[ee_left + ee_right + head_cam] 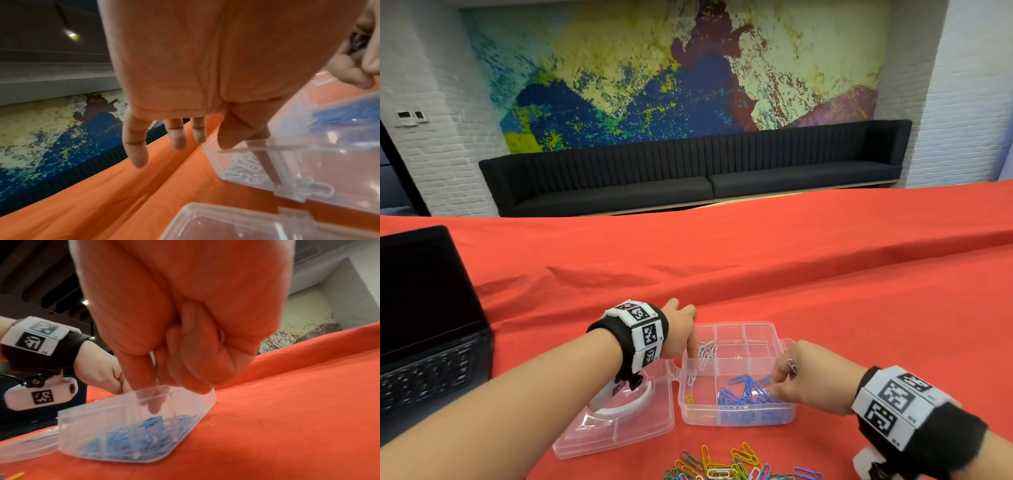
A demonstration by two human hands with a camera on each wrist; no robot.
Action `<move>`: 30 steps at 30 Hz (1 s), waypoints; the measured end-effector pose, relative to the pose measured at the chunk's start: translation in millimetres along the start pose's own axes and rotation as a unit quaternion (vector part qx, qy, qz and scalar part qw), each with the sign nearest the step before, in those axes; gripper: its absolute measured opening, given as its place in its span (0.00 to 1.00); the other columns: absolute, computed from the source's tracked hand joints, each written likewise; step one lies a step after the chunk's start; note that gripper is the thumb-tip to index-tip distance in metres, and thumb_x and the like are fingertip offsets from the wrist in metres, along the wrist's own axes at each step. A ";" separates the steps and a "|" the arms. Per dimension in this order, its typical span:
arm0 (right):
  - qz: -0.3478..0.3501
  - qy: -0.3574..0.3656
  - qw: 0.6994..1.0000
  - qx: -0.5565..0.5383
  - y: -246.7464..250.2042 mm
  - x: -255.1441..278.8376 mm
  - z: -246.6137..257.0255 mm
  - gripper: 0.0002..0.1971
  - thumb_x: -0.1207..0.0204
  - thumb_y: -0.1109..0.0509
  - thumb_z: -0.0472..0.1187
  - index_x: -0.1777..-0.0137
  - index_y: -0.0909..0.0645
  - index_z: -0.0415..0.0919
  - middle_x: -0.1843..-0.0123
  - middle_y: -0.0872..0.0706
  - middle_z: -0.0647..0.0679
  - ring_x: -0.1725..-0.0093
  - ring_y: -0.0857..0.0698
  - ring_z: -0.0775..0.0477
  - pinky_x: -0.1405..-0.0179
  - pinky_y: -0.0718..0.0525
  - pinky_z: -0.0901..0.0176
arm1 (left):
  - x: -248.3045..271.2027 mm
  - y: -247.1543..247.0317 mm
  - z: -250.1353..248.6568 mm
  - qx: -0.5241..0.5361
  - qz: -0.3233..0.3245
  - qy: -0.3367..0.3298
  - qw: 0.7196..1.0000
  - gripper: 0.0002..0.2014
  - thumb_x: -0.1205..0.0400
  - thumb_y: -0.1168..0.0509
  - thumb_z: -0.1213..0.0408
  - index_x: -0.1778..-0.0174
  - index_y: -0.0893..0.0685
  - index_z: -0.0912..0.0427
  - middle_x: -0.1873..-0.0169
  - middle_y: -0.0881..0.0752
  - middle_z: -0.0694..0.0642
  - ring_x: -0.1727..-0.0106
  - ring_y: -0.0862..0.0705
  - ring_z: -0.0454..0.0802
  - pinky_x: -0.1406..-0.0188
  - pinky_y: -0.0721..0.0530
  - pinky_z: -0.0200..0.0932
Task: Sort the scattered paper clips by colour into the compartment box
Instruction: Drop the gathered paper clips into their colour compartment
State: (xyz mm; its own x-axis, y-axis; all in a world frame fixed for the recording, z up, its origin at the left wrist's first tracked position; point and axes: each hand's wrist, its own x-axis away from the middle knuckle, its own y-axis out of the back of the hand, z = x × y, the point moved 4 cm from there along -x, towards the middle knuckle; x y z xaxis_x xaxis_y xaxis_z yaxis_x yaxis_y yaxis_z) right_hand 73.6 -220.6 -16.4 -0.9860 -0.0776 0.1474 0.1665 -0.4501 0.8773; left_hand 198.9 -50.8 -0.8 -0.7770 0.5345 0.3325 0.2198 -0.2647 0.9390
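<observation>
Sitting open on the red-draped desk [825,291], the compartment box [736,416] holds blue clips [748,390] near, white clips [707,349] far. Right hand [808,380] pinches among blues; left hand [681,329], grip relaxed, dips a finger by whites. Loose mixed clips [736,466] lie nearer.

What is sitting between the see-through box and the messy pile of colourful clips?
Nothing but bare red tablecloth lies between the compartment box and the mixed clip pile, as the head view shows.
</observation>
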 end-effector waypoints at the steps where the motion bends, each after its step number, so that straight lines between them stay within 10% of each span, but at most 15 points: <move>1: 0.001 0.001 1.000 0.000 0.0 0.3 0.2 0.11 0.25 0.29 0.42 0.69 0.20 0.53 0.75 0.25 0.57 0.79 0.25 0.70 0.75 0.31 0.78 | 1.3 -0.4 -2.3 -0.021 0.004 0.005 1.000 0.20 0.23 0.43 0.71 0.42 0.18 0.44 0.44 0.31 0.52 0.55 0.29 0.55 0.43 0.23 0.53; 6: -0.009 -0.008 1.000 0.010 -1.8 -2.6 -4.1 0.08 0.24 0.30 0.44 0.65 0.16 0.49 0.74 0.24 0.56 0.77 0.27 0.63 0.76 0.30 0.76 | -11.9 -6.5 -4.0 -0.104 0.012 -0.006 0.994 0.14 0.26 0.36 0.61 0.46 0.16 0.41 0.41 0.30 0.49 0.37 0.31 0.57 0.41 0.28 0.63; 13: -0.061 -0.086 0.975 -0.195 6.9 -10.3 -13.0 0.11 0.24 0.31 0.40 0.66 0.18 0.37 0.83 0.34 0.52 0.85 0.37 0.53 0.86 0.40 0.68 | -9.6 2.2 -0.1 0.043 -0.047 -0.025 0.998 0.14 0.22 0.42 0.70 0.46 0.14 0.56 0.40 0.23 0.55 0.41 0.23 0.56 0.48 0.24 0.46; 15: -0.079 -0.135 0.915 -0.373 7.4 -16.4 -10.8 0.08 0.23 0.35 0.38 0.62 0.20 0.36 0.81 0.39 0.52 0.84 0.43 0.53 0.83 0.45 0.72 | -11.8 0.0 7.3 0.123 -0.037 -0.013 0.992 0.15 0.22 0.42 0.71 0.41 0.20 0.58 0.41 0.21 0.59 0.50 0.17 0.56 0.55 0.20 0.44; 20: -0.073 -0.175 0.621 -0.760 -1.4 -54.5 20.0 0.15 0.20 0.43 0.44 0.69 0.32 0.43 0.80 0.42 0.52 0.86 0.44 0.55 0.86 0.45 0.74 | -13.5 -19.9 13.4 0.387 -0.011 0.027 0.922 0.18 0.23 0.49 0.81 0.41 0.25 0.62 0.72 0.16 0.56 0.78 0.17 0.51 0.75 0.15 0.45; 22: -0.116 -0.163 0.578 -0.792 -6.4 -69.6 36.5 0.17 0.20 0.43 0.45 0.71 0.34 0.43 0.77 0.39 0.49 0.82 0.39 0.51 0.82 0.35 0.66 | -6.8 -27.1 11.7 0.472 0.007 0.037 0.881 0.19 0.22 0.50 0.85 0.38 0.28 0.64 0.84 0.18 0.54 0.83 0.18 0.48 0.83 0.17 0.39; 26: -0.162 -0.124 0.611 -0.765 -22.9 -87.9 62.0 0.19 0.18 0.41 0.46 0.70 0.27 0.39 0.72 0.27 0.44 0.71 0.27 0.46 0.63 0.27 0.54 | 3.5 -31.7 10.9 0.580 0.022 0.031 0.813 0.19 0.20 0.46 0.86 0.35 0.32 0.68 0.78 0.18 0.62 0.81 0.15 0.51 0.81 0.15 0.41; 30: -0.190 -0.098 0.710 -0.671 -32.1 -95.8 63.6 0.17 0.17 0.41 0.45 0.65 0.19 0.39 0.63 0.18 0.43 0.60 0.22 0.49 0.56 0.26 0.58 | 6.7 -34.3 11.1 0.612 0.033 0.032 0.789 0.17 0.19 0.45 0.84 0.36 0.34 0.69 0.67 0.19 0.68 0.80 0.14 0.52 0.82 0.17 0.40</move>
State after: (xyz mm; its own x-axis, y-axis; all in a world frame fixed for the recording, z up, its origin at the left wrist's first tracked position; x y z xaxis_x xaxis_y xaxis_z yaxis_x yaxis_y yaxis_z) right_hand 162.6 -142.2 -29.7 -0.9194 0.3428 0.1928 -0.3901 -0.8578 -0.3347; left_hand 192.7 -29.2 -29.8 -0.7596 0.4997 0.4163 0.6358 0.7052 0.3136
